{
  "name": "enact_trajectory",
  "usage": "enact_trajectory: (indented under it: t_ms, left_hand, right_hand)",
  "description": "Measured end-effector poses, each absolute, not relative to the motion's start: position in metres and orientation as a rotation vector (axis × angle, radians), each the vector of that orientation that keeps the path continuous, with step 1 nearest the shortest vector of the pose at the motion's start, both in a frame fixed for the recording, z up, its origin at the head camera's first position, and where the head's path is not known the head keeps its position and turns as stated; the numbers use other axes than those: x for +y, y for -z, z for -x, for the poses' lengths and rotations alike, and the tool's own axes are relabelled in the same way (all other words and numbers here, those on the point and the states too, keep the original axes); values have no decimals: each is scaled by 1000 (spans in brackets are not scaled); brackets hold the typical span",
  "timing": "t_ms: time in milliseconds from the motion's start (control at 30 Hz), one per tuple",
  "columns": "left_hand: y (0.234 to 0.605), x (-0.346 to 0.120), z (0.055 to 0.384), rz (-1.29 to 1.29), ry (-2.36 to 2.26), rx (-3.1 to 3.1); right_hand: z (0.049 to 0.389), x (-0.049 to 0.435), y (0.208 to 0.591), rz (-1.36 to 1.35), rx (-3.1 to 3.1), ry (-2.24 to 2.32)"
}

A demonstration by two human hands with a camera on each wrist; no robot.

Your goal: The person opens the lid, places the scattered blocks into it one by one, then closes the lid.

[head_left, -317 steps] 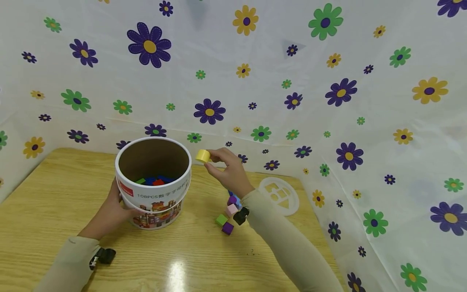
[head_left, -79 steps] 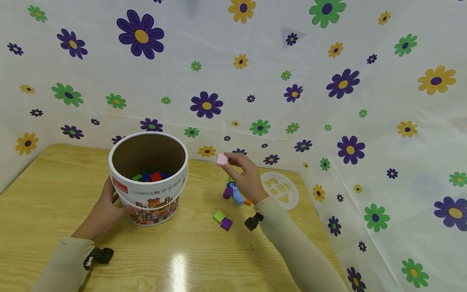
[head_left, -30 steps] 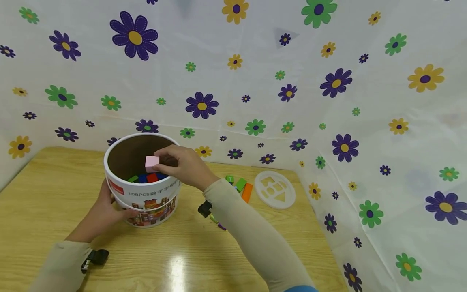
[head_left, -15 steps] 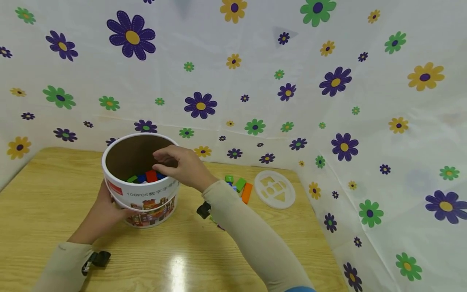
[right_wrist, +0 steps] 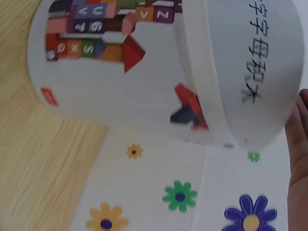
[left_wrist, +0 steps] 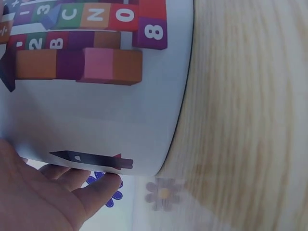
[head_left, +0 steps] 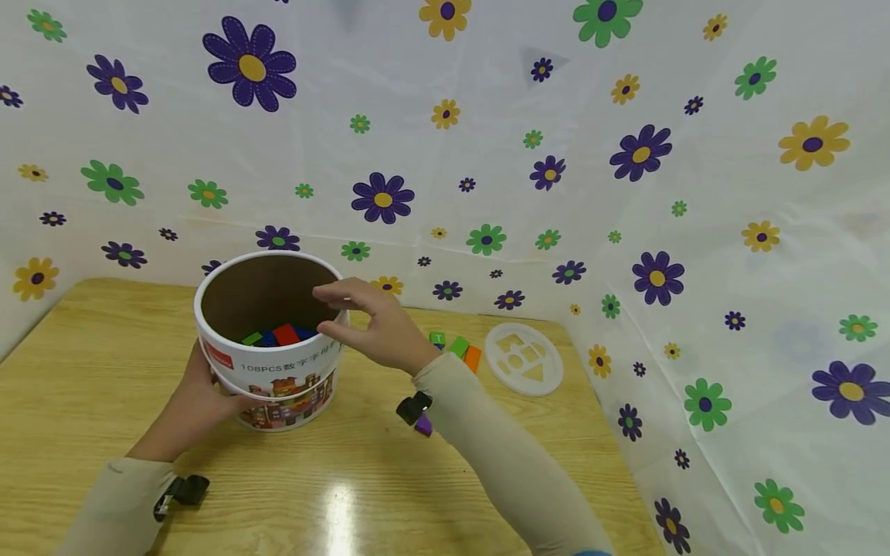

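A white toy-block bucket (head_left: 229,349) with a printed front and a wire-like white handle stands upright on the table. My left hand (head_left: 188,409) holds its left side, thumb across the front; in the left wrist view the fingers (left_wrist: 98,192) lie against the wall. Inside, a red block (head_left: 286,334) lies among blue and green ones. Over the bucket's right rim is my right hand (head_left: 378,328), thumb and fingers apart with nothing between them. The right wrist view has this hand (right_wrist: 298,168) at its edge, beside the bucket.
Right of the bucket on the wooden table (head_left: 375,486) lie a purple block (head_left: 423,425), a green block (head_left: 458,347) and an orange block (head_left: 472,357), partly behind my right arm. A white shape-cutout disc (head_left: 492,359) lies further right. Flowered sheeting (head_left: 431,154) encloses the back and side.
A yellow block, then a pink block, was in my right hand; the pink one was let go inside the bucket. The right hand has since drawn back rightward. My left hand stays on the bucket.
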State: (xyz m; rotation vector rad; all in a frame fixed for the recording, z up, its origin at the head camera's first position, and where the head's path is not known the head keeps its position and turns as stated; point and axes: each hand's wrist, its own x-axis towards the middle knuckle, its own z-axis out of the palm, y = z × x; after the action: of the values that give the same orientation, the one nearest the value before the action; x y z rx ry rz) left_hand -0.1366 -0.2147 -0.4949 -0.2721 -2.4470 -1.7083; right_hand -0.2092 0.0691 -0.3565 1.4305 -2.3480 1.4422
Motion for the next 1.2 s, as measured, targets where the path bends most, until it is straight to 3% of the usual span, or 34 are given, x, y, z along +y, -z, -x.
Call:
enact_trajectory:
  t_ms: [233,600,1200]
  left_hand:
    - [498,-214,137,267,1728,-2422]
    - [500,-215,137,248,1744,-2430]
    - [502,-216,137,273,1718,-2431]
  right_hand:
    - [222,151,372,-1226,-2438,-1336]
    - [236,281,435,-769,-3086,-464]
    - [241,282,469,-679,-3264,-534]
